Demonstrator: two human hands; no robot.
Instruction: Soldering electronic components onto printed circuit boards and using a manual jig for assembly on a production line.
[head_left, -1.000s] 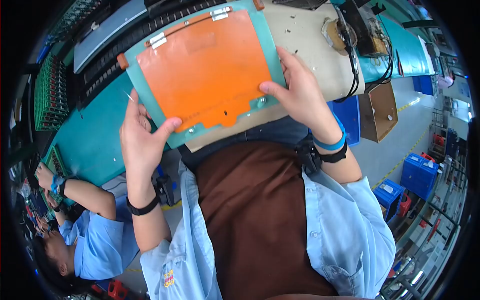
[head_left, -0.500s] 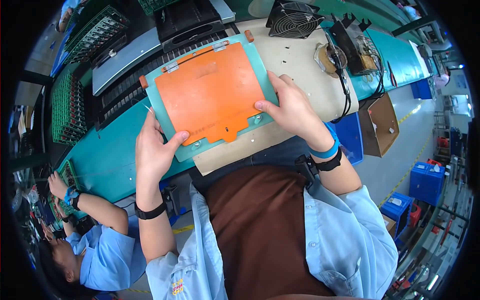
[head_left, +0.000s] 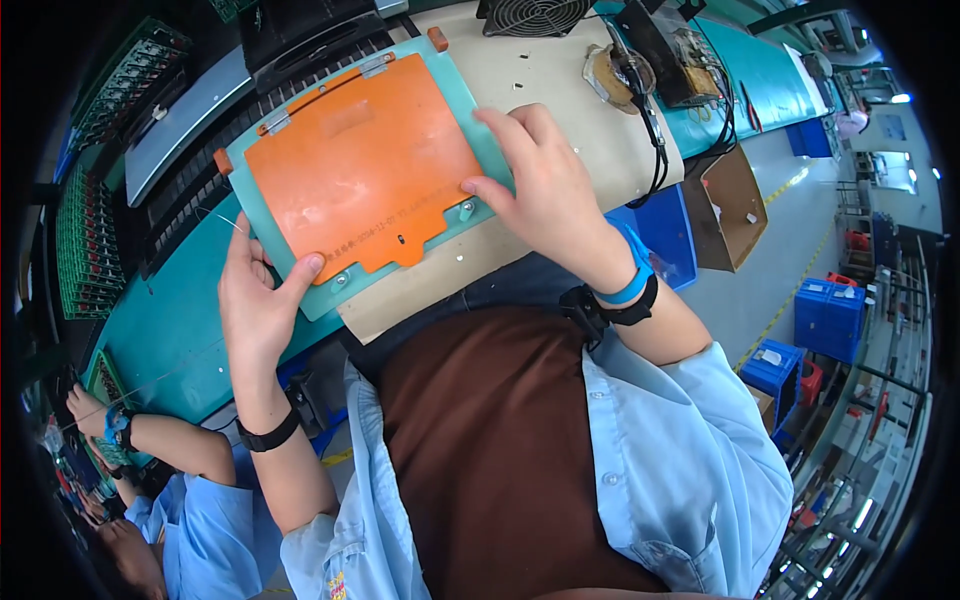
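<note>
A flat light-green fixture [head_left: 460, 105] with a hinged orange cover [head_left: 365, 165] is tilted in front of me. The cover lies down over its middle. Two metal hinges run along the far edge, and small metal pins show near the front corners. My left hand [head_left: 258, 305] is closed on the left edge, thumb on the orange corner and fingers partly hidden at the side. Along the right edge my right hand [head_left: 550, 195] grips, its thumb near the cover's lower right corner and its fingers over the side. What lies under the cover is hidden.
A conveyor [head_left: 185, 215] runs behind the fixture. Tan sheet [head_left: 545, 100] covers the bench, with a soldering iron stand [head_left: 620, 75], a black fan [head_left: 537, 15] and a dark power unit [head_left: 675, 55] on it. Green racks [head_left: 90, 245] and a co-worker [head_left: 205, 520] are at left; a cardboard box [head_left: 730, 210] stands right.
The whole view has shifted, so fixture, hands and bench all sit farther left and higher in the picture. Both hands keep their hold, and the cover stays down.
</note>
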